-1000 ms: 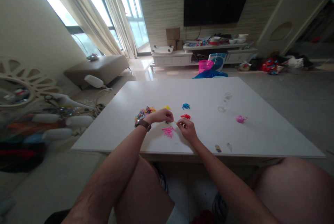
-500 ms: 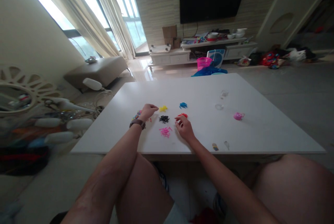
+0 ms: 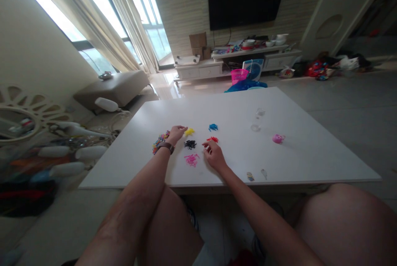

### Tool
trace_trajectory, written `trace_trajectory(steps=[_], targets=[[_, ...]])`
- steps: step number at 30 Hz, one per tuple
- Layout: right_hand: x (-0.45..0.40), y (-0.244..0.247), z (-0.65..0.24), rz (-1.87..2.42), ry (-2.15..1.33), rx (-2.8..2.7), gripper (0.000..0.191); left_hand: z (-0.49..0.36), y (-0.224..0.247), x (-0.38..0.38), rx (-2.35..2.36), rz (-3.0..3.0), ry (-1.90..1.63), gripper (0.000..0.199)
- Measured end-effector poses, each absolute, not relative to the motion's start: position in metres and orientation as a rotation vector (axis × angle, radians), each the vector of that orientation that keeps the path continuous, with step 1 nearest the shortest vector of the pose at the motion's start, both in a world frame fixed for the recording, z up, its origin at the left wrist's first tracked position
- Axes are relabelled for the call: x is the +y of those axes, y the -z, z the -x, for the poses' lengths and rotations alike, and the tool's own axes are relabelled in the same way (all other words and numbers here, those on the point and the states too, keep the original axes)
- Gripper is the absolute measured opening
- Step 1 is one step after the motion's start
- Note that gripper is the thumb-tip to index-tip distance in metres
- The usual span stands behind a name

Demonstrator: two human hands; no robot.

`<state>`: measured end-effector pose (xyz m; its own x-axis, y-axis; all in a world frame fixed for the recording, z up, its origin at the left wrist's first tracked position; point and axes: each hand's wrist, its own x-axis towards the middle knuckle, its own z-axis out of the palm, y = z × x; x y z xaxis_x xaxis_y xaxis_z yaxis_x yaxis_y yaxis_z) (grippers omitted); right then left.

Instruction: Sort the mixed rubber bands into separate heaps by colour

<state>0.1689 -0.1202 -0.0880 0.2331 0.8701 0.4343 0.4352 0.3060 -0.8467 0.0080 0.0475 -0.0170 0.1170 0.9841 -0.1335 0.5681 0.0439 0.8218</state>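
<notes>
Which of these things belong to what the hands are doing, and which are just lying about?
Likely part of the work:
Mixed pile
Yellow pile, by the left hand
Red pile, by the right hand
Black pile
Pink pile
Blue pile

Seemingly just lying about:
Basket
Boxes
Bowls
Pink trinket, though I can't be sure

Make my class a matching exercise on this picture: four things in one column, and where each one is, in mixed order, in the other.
Things
1. left hand
2. right hand
3. black pile
4. blue pile

Places
A. between the yellow pile and the pink pile
B. with fingertips near the yellow pile
C. just beyond the red pile
D. on the near side of the red pile

Pairs: 1-B, 2-D, 3-A, 4-C
</notes>
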Motion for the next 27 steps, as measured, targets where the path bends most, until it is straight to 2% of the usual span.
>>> trace_trajectory(steps=[4, 8, 15, 18, 22, 27], targets=[[-0.12, 0.086, -0.168, 1.308, -0.476, -1.38, 0.022, -0.006, 0.004, 0.04, 1.212, -1.226, -0.616, 0.032], [-0.121, 0.084, -0.168, 1.3, -0.458, -1.391, 0.016, -0.009, -0.003, 0.026, 0.971, -1.02, -0.453, 0.023], [-0.123, 0.08, -0.172, 1.298, -0.393, -1.404, 0.009, -0.015, 0.004, 0.007, 0.875, -1.12, -0.331, 0.021], [-0.123, 0.08, -0.173, 1.292, -0.366, -1.388, 0.015, -0.015, 0.007, 0.003, 0.826, -1.183, -0.246, 0.016], [-0.124, 0.079, -0.176, 1.271, -0.366, -1.405, 0.023, -0.017, 0.005, -0.002, 0.715, -1.233, -0.128, 0.022], [-0.125, 0.075, -0.18, 1.271, -0.403, -1.49, 0.013, -0.02, -0.002, -0.009, 0.654, -1.315, -0.067, 0.024]])
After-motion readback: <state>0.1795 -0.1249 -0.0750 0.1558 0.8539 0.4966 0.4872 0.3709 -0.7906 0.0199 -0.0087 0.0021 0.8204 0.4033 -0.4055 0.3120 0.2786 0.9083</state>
